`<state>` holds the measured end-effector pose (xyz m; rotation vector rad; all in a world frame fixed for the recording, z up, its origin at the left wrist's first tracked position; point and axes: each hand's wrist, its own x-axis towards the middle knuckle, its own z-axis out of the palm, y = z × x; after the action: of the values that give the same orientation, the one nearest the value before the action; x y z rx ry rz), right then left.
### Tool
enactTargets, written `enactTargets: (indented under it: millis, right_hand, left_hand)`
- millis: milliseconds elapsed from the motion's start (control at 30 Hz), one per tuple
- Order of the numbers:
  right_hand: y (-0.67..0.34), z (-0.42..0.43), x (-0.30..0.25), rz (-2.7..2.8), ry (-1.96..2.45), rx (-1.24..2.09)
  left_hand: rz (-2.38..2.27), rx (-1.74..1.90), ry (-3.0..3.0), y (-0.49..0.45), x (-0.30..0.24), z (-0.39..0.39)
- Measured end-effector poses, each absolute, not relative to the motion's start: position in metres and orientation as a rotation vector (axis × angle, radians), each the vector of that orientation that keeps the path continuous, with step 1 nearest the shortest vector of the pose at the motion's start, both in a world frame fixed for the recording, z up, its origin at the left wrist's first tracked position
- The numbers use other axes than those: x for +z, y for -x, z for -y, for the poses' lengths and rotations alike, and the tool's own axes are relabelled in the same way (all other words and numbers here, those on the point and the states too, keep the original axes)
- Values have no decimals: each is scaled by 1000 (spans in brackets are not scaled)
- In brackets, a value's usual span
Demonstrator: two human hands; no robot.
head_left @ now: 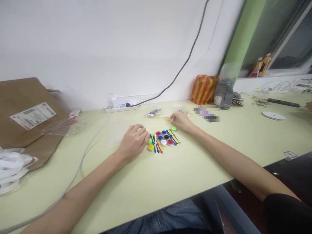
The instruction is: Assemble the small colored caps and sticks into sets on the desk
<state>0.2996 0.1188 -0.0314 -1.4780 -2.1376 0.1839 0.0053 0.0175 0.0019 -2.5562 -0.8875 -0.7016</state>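
Note:
A cluster of small round coloured caps (163, 139) (red, blue, black, white, yellow, green) lies mid-table with thin coloured sticks (172, 136) among them. My left hand (133, 142) rests palm down just left of the cluster, fingers curled, its tips at a green cap (150, 141). My right hand (181, 122) lies behind the cluster on the right, fingers bent over a green cap (174, 129) and small clear packets (153, 113). What its fingertips pinch is hidden.
A brown cardboard box (26, 113) and white strips (11, 169) sit at the left. A white power strip (120, 106) lies by the wall with a grey cable (80, 162). A striped orange bag (204, 88), a grey pouch (223, 94) and a white disc (273, 115) stand at the right.

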Motion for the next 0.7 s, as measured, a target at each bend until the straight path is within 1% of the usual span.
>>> enactTargets:
  millis: [300, 467, 567, 700]
  right_hand:
    - [-301, -121, -30, 2056, 1535, 146]
    - [-290, -108, -17, 1985, 1420, 166]
    - [-271, -89, -5, 2011, 1206, 335]
    - [-240, -57, 5, 1978, 810, 831]
  left_hand:
    - [896, -687, 2558, -5, 5, -15]
    - [871, -692, 2512, -4, 6, -13]
    - [904, -747, 2458, -4, 4, -13]
    - [939, -791, 2386, -5, 2, -13]
